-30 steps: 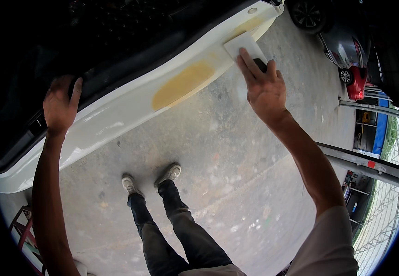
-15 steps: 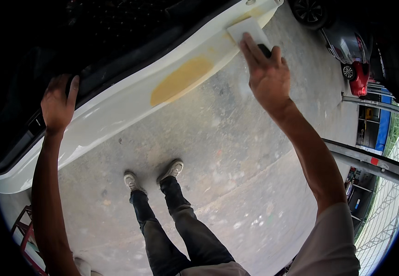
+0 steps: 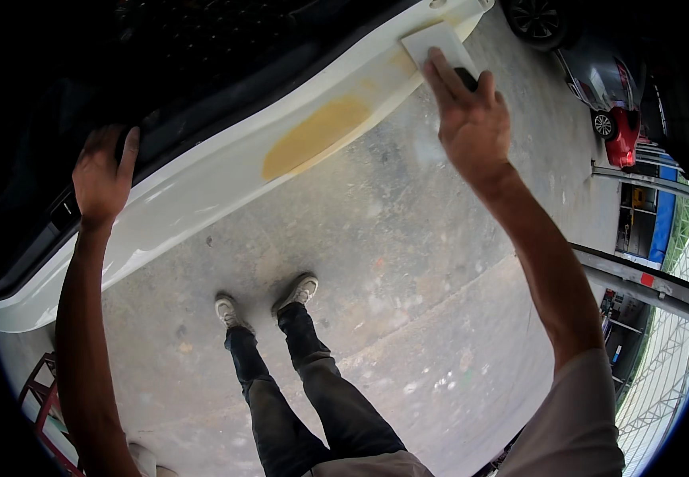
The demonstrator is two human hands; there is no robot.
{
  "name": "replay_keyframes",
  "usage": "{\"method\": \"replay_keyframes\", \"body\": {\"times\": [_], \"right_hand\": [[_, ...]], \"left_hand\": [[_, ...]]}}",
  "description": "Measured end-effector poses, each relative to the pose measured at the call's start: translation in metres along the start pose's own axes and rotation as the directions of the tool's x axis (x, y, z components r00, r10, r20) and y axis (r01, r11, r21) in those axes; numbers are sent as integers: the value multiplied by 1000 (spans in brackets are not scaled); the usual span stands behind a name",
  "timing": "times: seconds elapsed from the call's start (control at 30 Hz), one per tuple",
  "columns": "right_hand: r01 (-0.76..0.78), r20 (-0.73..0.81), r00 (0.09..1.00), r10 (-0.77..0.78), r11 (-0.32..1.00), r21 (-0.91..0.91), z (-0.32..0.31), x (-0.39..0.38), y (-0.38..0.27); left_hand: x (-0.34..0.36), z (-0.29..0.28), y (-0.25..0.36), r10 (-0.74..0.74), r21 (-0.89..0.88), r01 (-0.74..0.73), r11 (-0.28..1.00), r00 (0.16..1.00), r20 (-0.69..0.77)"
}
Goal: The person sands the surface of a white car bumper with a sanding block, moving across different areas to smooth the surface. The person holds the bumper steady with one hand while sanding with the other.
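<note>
A long white car body panel [image 3: 193,199] with a black trim edge [image 3: 189,143] slants up from lower left to upper right. An oval of yellowish filler [image 3: 316,137] marks its middle, with fainter yellow smears nearer the right end. Against that end, my right hand [image 3: 475,127] holds a flat sanding block with a whitish face [image 3: 430,40] and a dark part under the palm. Two of its fingers lie stretched along the block. Farther left, my left hand [image 3: 104,179] grips the black trim, thumb apart and fingertips lost in shadow.
Below the panel, my feet [image 3: 304,290] stand on a stained concrete floor [image 3: 408,262]. A grey car [image 3: 595,75] and a red car [image 3: 623,139] are at the far right, near metal posts [image 3: 638,278] and shelving. Red metal framing [image 3: 42,389] shows at lower left.
My right hand and the sanding block have shifted slightly right and up along the panel's end. My left hand keeps its place on the trim.
</note>
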State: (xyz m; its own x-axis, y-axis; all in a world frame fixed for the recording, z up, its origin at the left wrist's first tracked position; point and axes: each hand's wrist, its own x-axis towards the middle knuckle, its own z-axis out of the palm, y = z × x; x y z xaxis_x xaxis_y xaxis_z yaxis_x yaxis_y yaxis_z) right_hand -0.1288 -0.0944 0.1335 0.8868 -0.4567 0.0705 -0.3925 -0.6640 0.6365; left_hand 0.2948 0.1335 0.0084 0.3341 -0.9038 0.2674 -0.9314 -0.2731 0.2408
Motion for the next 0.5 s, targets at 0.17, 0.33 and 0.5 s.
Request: {"method": "replay_keyframes", "body": {"times": [0.17, 0.33, 0.5], "right_hand": [[119, 127, 977, -169, 935, 333, -25, -54, -30], [100, -29, 995, -96, 960, 263, -31, -35, -6], [142, -8, 990, -142, 982, 127, -11, 6, -4]], "left_hand": [[-4, -3, -5, -15, 13, 16, 1000, 1000, -23], [-2, 0, -2, 24, -9, -24, 1000, 998, -53], [0, 1, -2, 16, 2, -16, 1000, 999, -49]]}}
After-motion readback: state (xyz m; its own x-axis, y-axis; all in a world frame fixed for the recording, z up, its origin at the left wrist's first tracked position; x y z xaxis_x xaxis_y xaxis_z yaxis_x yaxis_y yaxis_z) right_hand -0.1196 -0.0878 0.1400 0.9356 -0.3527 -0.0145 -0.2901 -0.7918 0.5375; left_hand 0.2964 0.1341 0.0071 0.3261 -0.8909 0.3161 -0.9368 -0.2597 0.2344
